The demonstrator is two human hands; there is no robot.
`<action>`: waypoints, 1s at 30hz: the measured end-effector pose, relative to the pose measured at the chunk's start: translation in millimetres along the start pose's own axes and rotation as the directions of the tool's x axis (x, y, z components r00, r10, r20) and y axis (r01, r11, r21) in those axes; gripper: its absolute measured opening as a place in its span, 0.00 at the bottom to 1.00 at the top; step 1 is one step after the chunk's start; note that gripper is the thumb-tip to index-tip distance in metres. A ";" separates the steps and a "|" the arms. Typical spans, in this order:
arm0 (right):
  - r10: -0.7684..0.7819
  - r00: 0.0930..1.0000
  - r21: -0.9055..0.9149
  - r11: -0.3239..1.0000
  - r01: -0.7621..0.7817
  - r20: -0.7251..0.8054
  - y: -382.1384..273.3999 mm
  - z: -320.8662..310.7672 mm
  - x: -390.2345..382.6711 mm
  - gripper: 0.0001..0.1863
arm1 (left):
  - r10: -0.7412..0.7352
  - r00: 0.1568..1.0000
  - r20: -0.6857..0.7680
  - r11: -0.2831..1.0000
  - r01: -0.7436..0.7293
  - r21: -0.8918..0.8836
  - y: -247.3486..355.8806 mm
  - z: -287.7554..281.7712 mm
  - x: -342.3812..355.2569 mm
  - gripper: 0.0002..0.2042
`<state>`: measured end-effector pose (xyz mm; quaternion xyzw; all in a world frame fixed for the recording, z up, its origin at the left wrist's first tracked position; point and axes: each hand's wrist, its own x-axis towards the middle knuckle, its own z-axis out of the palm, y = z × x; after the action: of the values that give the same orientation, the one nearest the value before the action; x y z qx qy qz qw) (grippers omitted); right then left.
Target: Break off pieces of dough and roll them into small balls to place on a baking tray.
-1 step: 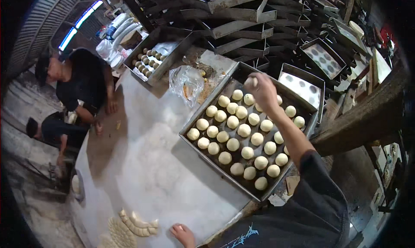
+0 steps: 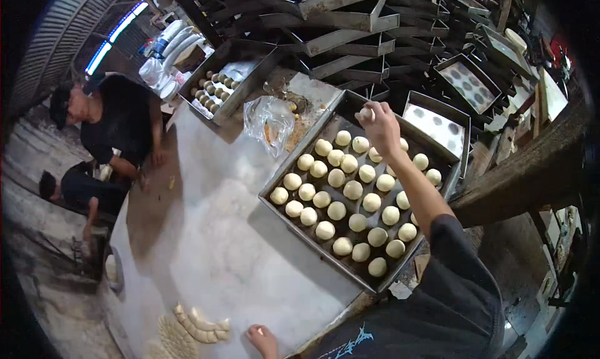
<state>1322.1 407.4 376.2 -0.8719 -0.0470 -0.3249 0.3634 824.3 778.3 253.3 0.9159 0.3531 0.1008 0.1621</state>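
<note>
Over the far corner of a large metal tray (image 2: 312, 246), my right hand (image 2: 382, 131) pinches a pale dough ball (image 2: 366, 114) in its fingertips. Below it, rows of round dough balls (image 2: 352, 189) sit spaced apart on the tray's dark bottom; my forearm hides some at the right. My left hand (image 2: 263, 342) rests low on the floured table (image 2: 231, 234) with its fingers curled in. A small pale spot shows at those fingertips, too small to name. To its left lie a thick strip of cut dough (image 2: 203, 326) and a flattened, scored dough piece (image 2: 175, 337).
A crumpled clear plastic bag (image 2: 269, 124) lies beyond the tray. Farther left stands another tray (image 2: 247, 87) with small brownish balls. Stacked metal trays (image 2: 350, 40) fill the back, and a wooden beam (image 2: 531, 162) runs at right. Two people (image 2: 119, 121) are at the table's left side.
My right hand has shifted very slightly to the right with the dough ball still in its fingers. My left hand stays in place.
</note>
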 end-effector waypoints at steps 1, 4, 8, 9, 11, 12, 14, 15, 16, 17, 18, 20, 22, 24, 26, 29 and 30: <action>0.006 1.000 -0.053 0.999 -0.005 0.025 30.0 18.2 1.6 0.17 | -0.265 0.910 0.318 0.909 0.346 -0.232 -3.6 -8.7 2.5 0.10; 0.105 0.980 -0.283 0.958 -0.054 0.171 98.7 55.0 -17.6 0.20 | -0.170 0.622 0.764 0.086 0.782 -0.617 86.6 -28.5 69.6 0.08; 0.036 0.988 0.233 0.972 0.000 -0.149 15.1 -35.4 -48.9 0.15 | 0.262 0.761 0.593 0.451 0.447 -0.773 265.3 -36.2 154.3 0.18; 0.169 0.984 0.379 0.916 -0.134 -0.060 -3.0 -76.8 -62.7 0.16 | 0.482 0.758 0.440 0.482 0.190 -0.856 321.7 -24.0 168.3 0.23; 0.140 0.987 0.316 0.942 -0.110 -0.074 -3.6 -117.5 -108.6 0.16 | 0.628 0.751 0.202 0.502 -0.193 -0.843 421.6 2.1 186.9 0.26; 0.171 0.984 0.371 0.918 -0.139 -0.057 -1.9 -137.6 -131.3 0.17 | 0.709 0.688 0.157 0.349 -0.148 -0.926 453.1 40.2 211.6 0.27; 0.343 0.938 0.517 0.810 -0.276 -0.037 4.4 -164.9 -181.5 0.23 | 0.756 0.649 0.083 0.372 -0.321 -0.871 532.6 68.8 210.8 0.22; 0.446 0.892 0.493 0.762 -0.420 0.070 -1.2 -183.7 -205.6 0.26 | 0.713 0.691 0.124 0.559 -0.452 -0.695 553.5 91.5 220.1 0.23; 0.484 0.870 0.480 0.742 -0.467 0.098 -15.5 -192.4 -218.0 0.27 | 0.649 0.736 0.195 0.671 -0.432 -0.603 555.4 124.8 241.3 0.26; 0.540 0.835 0.441 0.728 -0.525 0.104 -17.4 -205.4 -228.3 0.29 | 0.580 0.759 0.296 0.785 -0.425 -0.451 559.5 131.3 232.9 0.27; 0.537 0.837 0.428 0.736 -0.524 0.102 -20.8 -214.2 -241.3 0.29 | 0.487 0.788 0.376 0.871 -0.407 -0.275 554.4 133.9 228.1 0.27; 0.615 0.784 0.525 0.642 -0.559 0.083 -32.6 -229.6 -260.7 0.25 | 0.568 0.809 0.150 0.810 -0.518 -0.277 525.0 112.1 206.1 0.24; 0.567 0.787 0.488 0.630 -0.604 0.243 -59.3 -228.4 -250.6 0.19 | 0.597 0.795 -0.112 0.606 -0.538 -0.586 439.9 104.1 201.2 0.18; 0.392 0.685 0.324 0.666 -0.672 0.614 -73.9 -214.1 -246.5 0.11 | 0.487 0.872 -0.048 0.656 -0.401 -0.639 358.7 55.2 152.7 0.08; -0.027 0.519 0.390 0.692 -0.607 0.854 -115.2 -175.9 -231.3 0.13 | 0.325 0.941 -0.091 0.793 -0.323 -0.517 240.0 27.8 111.1 0.07; -0.364 0.277 0.449 0.808 -0.381 0.889 -172.9 -110.8 -264.2 0.16 | -0.034 0.997 -0.074 0.954 0.011 -0.298 69.1 8.0 26.7 0.07; -0.421 0.177 0.454 0.860 -0.231 0.889 -178.4 -88.7 -290.6 0.20 | -0.107 0.989 -0.101 0.983 0.090 -0.163 25.6 0.8 -6.4 0.07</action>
<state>990.1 523.8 355.7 -0.7419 -0.4062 0.3093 0.4346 835.6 755.9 261.5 0.8747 0.3972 0.1702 0.2195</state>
